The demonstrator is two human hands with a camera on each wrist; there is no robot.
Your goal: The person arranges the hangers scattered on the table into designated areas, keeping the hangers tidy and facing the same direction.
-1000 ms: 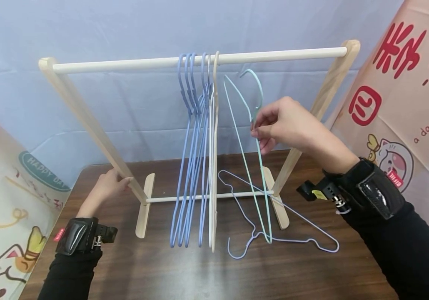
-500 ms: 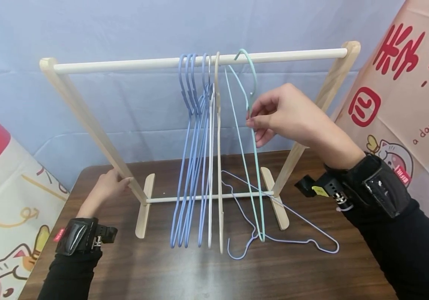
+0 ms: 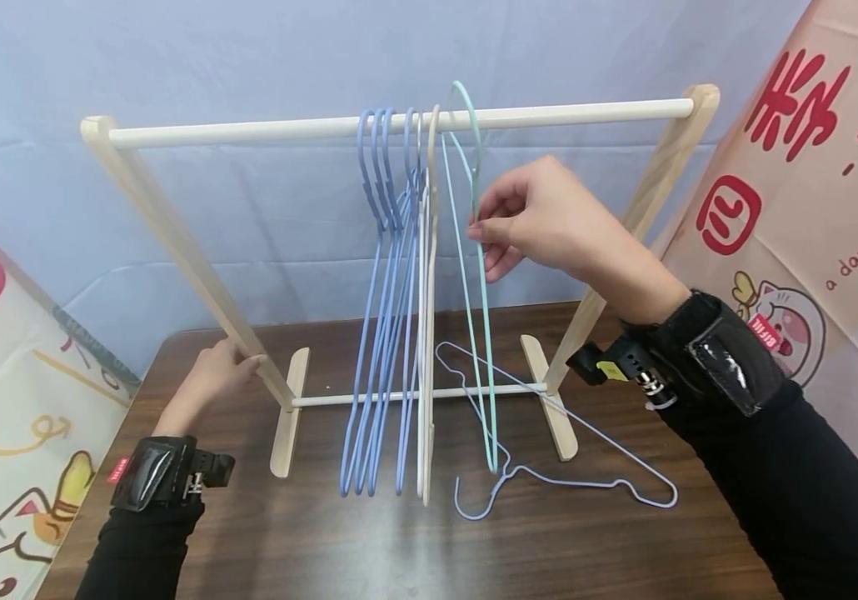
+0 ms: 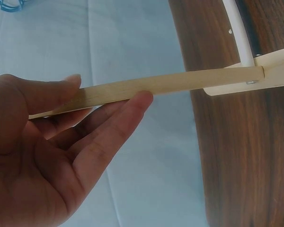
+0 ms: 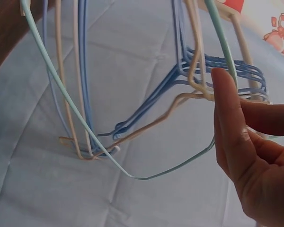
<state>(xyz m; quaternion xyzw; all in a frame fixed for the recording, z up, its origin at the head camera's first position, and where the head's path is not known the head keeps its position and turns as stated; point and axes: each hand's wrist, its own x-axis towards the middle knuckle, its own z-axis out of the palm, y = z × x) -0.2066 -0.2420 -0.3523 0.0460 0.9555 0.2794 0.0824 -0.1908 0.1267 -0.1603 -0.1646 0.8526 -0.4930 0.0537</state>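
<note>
My right hand (image 3: 549, 217) pinches a mint green wire hanger (image 3: 484, 317) at the neck, below its hook. That hook rises above the white rail (image 3: 586, 115) and overlaps it in the head view. In the right wrist view the hanger's shoulder (image 5: 132, 177) slopes away from my fingers, beside the hung hangers. My left hand (image 3: 212, 379) grips the wooden side leg (image 4: 170, 84) of the rack low down, thumb on one face and fingers on the other. Several blue hangers (image 3: 361, 146), a white one and a beige one (image 3: 433, 167) hang mid-rail.
A lavender hanger (image 3: 579, 482) lies on the brown table (image 3: 309, 542) under the rack's right side. The rack's lower crossbar (image 3: 324, 400) joins two wooden feet (image 3: 551, 400). A pale cloth (image 3: 249, 50) hangs behind, and printed cloths stand at both sides.
My right hand has moved left and up with the mint green hanger, bringing its hook from below the rail to above it. The beige hanger swung slightly and back. My left hand stayed put.
</note>
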